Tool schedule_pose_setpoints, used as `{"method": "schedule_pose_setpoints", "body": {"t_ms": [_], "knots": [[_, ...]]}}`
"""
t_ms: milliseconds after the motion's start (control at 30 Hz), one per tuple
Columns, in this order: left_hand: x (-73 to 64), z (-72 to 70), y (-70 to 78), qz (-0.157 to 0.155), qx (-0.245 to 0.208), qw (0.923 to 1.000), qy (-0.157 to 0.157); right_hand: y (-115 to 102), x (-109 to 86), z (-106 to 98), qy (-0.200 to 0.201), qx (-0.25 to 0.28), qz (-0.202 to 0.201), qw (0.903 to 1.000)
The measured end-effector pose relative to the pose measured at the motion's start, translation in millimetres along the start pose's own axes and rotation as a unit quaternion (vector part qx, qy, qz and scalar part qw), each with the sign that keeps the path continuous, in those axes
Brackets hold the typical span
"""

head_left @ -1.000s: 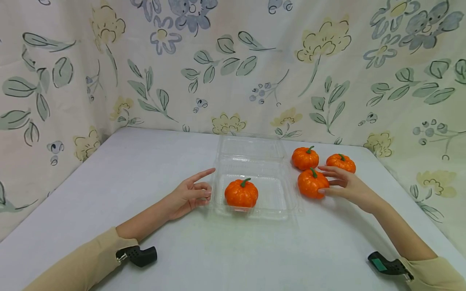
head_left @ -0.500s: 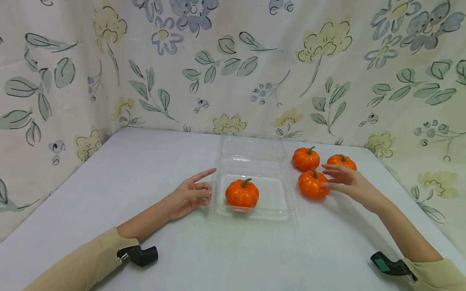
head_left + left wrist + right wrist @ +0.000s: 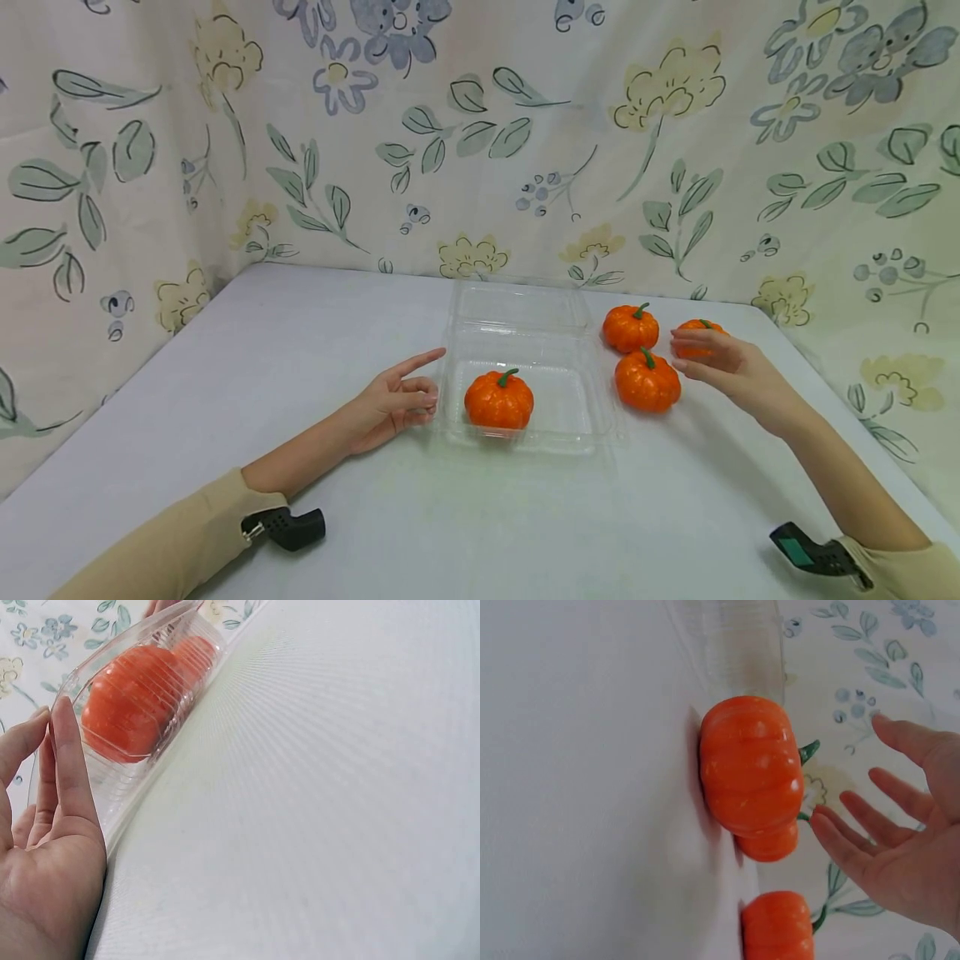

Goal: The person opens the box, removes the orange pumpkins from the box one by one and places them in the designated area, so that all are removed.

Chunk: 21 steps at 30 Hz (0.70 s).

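Note:
A clear plastic clamshell box (image 3: pixel 562 400) lies opened out with its lid (image 3: pixel 517 307) laid back. Inside its near left part sits an orange toy pumpkin (image 3: pixel 498 402) with a green stem. My left hand (image 3: pixel 386 410) is at the box's left edge, index finger stretched along it, fingertips (image 3: pixel 65 712) at the clear wall. To the right of the box are a near pumpkin (image 3: pixel 647 383), a back pumpkin (image 3: pixel 630 327) and a far-right pumpkin (image 3: pixel 693 327). My right hand (image 3: pixel 731 367) hovers, fingers apart and holding nothing, partly hiding the far-right pumpkin.
The white table (image 3: pixel 480 525) spreads in front of and to the left of the box. Behind it hangs a floral curtain (image 3: pixel 480 167), close to the lid. Each forearm wears a black wrist device, such as the left one (image 3: pixel 285 528).
My right hand has drawn away from the near pumpkin, up and right toward the far-right one, its fingers no longer around the near one. The left hand, box and pumpkins have stayed put.

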<state>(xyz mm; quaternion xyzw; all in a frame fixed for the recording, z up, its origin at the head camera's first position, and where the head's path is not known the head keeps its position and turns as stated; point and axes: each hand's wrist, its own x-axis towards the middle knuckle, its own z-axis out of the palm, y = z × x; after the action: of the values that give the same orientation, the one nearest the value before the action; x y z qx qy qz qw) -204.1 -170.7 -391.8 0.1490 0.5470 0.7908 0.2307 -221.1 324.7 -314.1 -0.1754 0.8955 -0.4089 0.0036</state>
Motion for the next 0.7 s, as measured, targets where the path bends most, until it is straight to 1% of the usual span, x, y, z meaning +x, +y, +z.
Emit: {"method": "schedule_pose_setpoints", "body": {"t_ms": [367,500,700], "knots": [[0.2,-0.8,-0.2,-0.002,-0.002,1.0000,-0.002,-26,-5.6,6,0.034,-0.016,-0.016,0.9992],[0.2,-1.0,-0.1,-0.002,-0.002,1.0000,-0.002,-37,-7.5,10,0.036,-0.010,-0.013,0.9992],[0.3,-0.7,-0.6,-0.002,0.002,1.0000,0.000,-51,-6.9,17,0.031,-0.019,-0.014,0.9993]]}}
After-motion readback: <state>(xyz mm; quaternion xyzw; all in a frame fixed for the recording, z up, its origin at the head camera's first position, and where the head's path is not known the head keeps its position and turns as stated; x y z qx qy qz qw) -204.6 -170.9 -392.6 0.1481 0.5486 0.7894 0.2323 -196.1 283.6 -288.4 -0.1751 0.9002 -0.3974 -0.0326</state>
